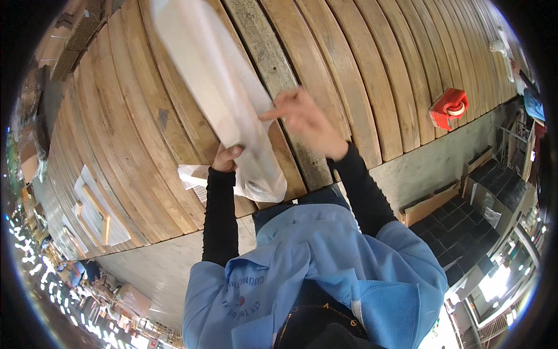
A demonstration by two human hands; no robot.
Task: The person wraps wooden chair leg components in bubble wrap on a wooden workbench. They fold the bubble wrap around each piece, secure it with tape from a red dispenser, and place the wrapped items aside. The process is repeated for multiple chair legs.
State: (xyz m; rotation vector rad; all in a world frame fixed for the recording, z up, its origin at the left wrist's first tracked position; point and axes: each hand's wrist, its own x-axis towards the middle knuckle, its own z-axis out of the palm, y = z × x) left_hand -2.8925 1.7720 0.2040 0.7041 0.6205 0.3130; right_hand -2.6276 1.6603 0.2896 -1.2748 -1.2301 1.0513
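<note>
A long, narrow bundle in thin white translucent wrapping (pixel 218 75) lies slantwise over the slatted wooden table, its near end loose and crumpled. What it contains is hidden. My left hand (pixel 228 158) grips its left edge near the close end, thumb on top and the other fingers mostly out of sight beneath. On the other side, my right hand (pixel 305 123) is blurred, with its index finger stretched toward the wrapping's right edge and nothing visible in the hand. White sheets (pixel 195 173) with some print stick out beside my left wrist.
To the right, a red tape dispenser (pixel 449 109) sits near the table's front edge. Wooden frame pieces (pixel 93 212) rest on a white sheet at the left. Cardboard (pixel 431 203) and dark tiled surfaces (pixel 459 232) stand beyond the table on the right.
</note>
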